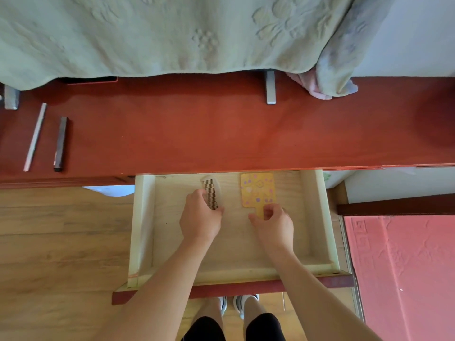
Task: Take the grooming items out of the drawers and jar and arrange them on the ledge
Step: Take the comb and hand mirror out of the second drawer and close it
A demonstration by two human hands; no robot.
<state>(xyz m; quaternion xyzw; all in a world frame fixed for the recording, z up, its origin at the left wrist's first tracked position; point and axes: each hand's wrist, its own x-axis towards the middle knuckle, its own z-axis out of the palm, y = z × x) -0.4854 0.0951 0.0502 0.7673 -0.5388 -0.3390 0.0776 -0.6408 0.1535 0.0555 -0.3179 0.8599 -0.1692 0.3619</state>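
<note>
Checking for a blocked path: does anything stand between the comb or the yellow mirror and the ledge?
Nothing visible does. The left hand grips the comb, the right hand pinches the mirror by its handle, and the ledge lies just past the open drawer.

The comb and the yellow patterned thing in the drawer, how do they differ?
The comb is pale with a curved back and fine dark teeth; the yellow paddle is a flat rectangle with a short handle, dotted with hearts and spots. The comb is slanted; the yellow paddle lies straight. The left hand grips the comb, the right hand pinches the yellow paddle's handle. Both are in the open drawer.
</note>
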